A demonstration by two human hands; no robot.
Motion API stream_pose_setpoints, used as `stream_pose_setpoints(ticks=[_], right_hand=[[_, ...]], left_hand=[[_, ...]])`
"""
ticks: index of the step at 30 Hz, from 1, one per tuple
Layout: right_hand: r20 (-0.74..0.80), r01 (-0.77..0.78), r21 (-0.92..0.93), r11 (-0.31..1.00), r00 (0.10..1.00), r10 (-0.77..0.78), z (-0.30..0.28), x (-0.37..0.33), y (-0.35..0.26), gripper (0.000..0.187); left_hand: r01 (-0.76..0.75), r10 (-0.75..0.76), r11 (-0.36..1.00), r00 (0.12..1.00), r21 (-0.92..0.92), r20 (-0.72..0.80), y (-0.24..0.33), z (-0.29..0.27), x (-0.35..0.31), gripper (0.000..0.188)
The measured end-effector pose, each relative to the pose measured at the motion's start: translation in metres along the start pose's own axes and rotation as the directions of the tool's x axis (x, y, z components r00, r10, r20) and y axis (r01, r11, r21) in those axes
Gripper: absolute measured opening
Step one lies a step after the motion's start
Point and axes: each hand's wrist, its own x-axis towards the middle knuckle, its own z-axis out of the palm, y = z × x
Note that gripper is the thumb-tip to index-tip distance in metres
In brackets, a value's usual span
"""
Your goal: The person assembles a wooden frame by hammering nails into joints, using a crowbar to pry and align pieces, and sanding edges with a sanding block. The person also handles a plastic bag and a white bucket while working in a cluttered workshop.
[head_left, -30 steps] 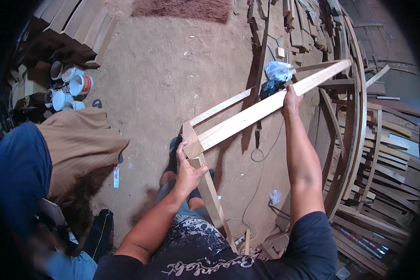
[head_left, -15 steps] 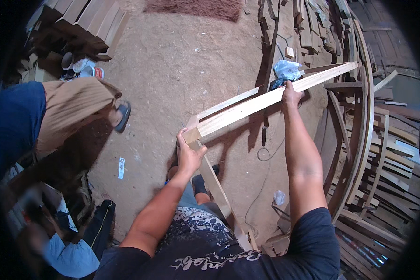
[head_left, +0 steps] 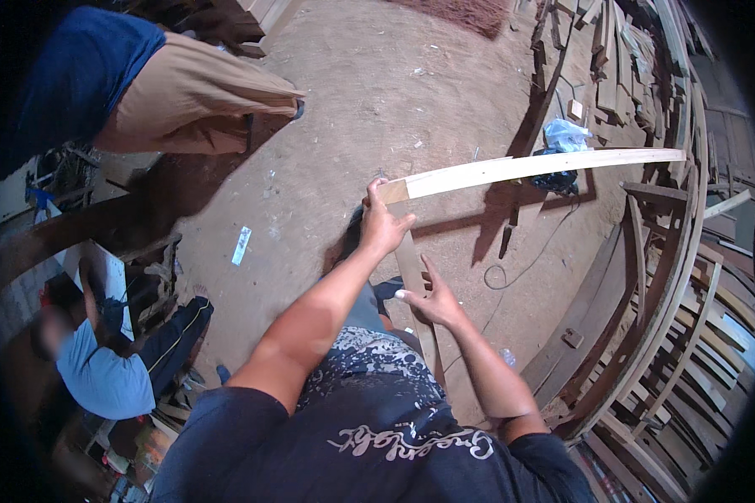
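Observation:
A pale wooden frame (head_left: pixel 545 167) stretches from in front of me to the far right, its long edge facing up. My left hand (head_left: pixel 383 226) is closed round its near left corner, fingers over the end and thumb along the side. From that corner another board (head_left: pixel 410 267) of the frame runs down toward my body. My right hand (head_left: pixel 434 299) is beside this board, thumb and fingers spread apart, with no grip on it; whether a fingertip touches it I cannot tell.
A blue plastic bag (head_left: pixel 565 134) and a black bag (head_left: pixel 555 181) lie beyond the frame. Stacked timber (head_left: pixel 713 327) lines the right side. A cable (head_left: pixel 497 277) curls on the dirt floor. One person in tan trousers (head_left: pixel 189 92) stands at left; another in a blue shirt (head_left: pixel 105 373) sits lower left.
My right hand has let go of the frame's long side and come back toward my body, beside the lower board. The frame has swung and tilted; my left hand still holds its corner.

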Motion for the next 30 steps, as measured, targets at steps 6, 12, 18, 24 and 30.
stream_pose_setpoints(ticks=[6, 12, 18, 24, 30], right_hand=[[-0.210, 0.146, 0.025, 0.989, 0.968, -0.138, 0.044, 0.022, 0.058, 0.088], [-0.205, 0.052, 0.036, 0.998, 0.978, -0.044, 0.041, 0.026, 0.059, 0.075], [-0.220, 0.019, -0.024, 1.000, 0.975, -0.024, 0.036, 0.012, 0.020, 0.074], [-0.238, -0.025, -0.038, 0.999, 0.971, 0.015, 0.039, 0.003, 0.007, 0.079], [-0.265, -0.025, -0.028, 0.999, 0.964, 0.017, 0.046, 0.002, 0.009, 0.083]], left_hand=[[-0.089, 0.100, 0.994, 0.977, -0.066, 0.186, -0.014, -0.028, 0.007, 0.102], [0.248, 0.022, 0.903, 0.789, -0.350, 0.615, -0.023, -0.078, 0.035, 0.089], [0.399, -0.088, 0.791, 0.824, -0.464, 0.559, -0.008, -0.070, 0.024, 0.056], [0.380, -0.089, 0.784, 0.851, -0.491, 0.517, -0.010, -0.068, 0.020, 0.055], [0.403, -0.095, 0.787, 0.827, -0.467, 0.554, -0.020, -0.067, 0.022, 0.060]])
